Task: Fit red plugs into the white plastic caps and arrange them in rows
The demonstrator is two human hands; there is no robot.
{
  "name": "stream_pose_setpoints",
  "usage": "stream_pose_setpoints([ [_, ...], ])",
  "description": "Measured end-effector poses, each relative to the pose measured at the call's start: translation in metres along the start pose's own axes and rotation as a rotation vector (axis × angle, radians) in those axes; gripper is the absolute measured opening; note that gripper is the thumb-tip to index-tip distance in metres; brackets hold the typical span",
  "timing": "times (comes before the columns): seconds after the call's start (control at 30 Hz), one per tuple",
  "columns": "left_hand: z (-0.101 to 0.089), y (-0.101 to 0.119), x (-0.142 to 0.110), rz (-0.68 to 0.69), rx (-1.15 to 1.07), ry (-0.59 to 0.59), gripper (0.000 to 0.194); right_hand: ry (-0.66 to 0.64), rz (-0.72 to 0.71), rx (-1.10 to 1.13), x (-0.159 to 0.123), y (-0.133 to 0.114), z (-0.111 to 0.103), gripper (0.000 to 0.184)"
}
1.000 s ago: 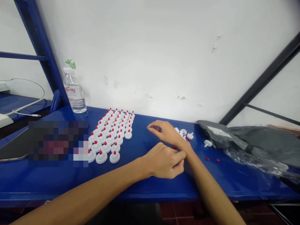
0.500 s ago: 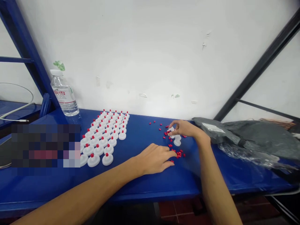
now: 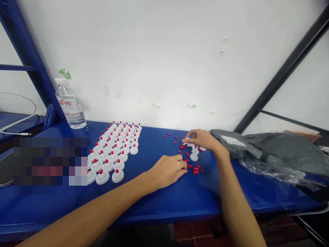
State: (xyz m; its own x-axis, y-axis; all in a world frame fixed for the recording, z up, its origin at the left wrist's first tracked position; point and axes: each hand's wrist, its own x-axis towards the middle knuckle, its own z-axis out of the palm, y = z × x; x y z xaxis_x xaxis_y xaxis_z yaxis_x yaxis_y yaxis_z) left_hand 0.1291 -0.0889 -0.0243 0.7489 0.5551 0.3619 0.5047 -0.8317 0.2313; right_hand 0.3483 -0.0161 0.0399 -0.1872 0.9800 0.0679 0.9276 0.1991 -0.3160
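Observation:
My left hand point(image 3: 169, 170) rests on the blue table with thumb and fingertips pressed together, beside a scatter of small red caps point(image 3: 196, 169); whatever it pinches is hidden. Farther back, my right hand point(image 3: 202, 138) grips a white plastic lid point(image 3: 189, 143) between thumb and fingers, tilted over more red caps point(image 3: 182, 147). Just below that hand lie a few bare white lids point(image 3: 194, 157). To the left, several white round lids point(image 3: 108, 166), each with a red cap on its spout, stand upright in rows.
A water bottle point(image 3: 71, 106) stands at the back left by the blue frame. Grey plastic bags point(image 3: 288, 151) and clear wrap point(image 3: 272, 171) cover the right end of the table point(image 3: 164, 202). A pixelated patch hides something at far left. The white wall rises behind.
My left hand has drawn slightly left from the loose red caps, and its spread fingers have closed together. My right hand has tilted the white lid and stays in nearly the same place.

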Motion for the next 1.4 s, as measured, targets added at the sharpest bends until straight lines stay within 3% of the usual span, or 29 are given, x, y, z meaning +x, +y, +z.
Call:
stream_pose_setpoints([
  [0.23,0.002,-0.002,-0.001,-0.008,0.043,-0.03,0.019,0.035,-0.028,0.09,-0.006,-0.013,0.001,0.038],
  [0.37,0.002,-0.002,-0.001,0.023,0.024,-0.054,0.021,0.132,-0.06,0.118,-0.004,-0.015,0.003,0.037],
  [0.5,0.004,-0.004,0.0,0.015,-0.011,-0.049,0.021,0.136,-0.016,0.286,-0.001,-0.015,0.007,0.045],
  [0.63,0.007,-0.01,0.003,-0.149,-0.138,0.106,0.016,0.014,-0.032,0.476,-0.001,-0.019,0.01,0.046],
  [0.83,0.007,-0.021,0.01,-0.483,-0.815,0.325,0.016,-0.083,-0.166,0.623,-0.004,-0.033,0.01,0.04],
  [0.97,0.001,-0.024,0.013,-0.652,-1.026,0.414,0.02,-0.11,-0.215,0.688,-0.006,-0.04,0.009,0.041],
  [1.2,-0.004,-0.025,0.014,-0.679,-1.121,0.496,0.019,-0.205,-0.333,0.805,-0.009,-0.044,0.009,0.051],
  [1.4,-0.005,-0.022,0.014,-0.673,-1.14,0.528,0.021,-0.212,-0.34,0.8,-0.007,-0.043,0.01,0.042],
])
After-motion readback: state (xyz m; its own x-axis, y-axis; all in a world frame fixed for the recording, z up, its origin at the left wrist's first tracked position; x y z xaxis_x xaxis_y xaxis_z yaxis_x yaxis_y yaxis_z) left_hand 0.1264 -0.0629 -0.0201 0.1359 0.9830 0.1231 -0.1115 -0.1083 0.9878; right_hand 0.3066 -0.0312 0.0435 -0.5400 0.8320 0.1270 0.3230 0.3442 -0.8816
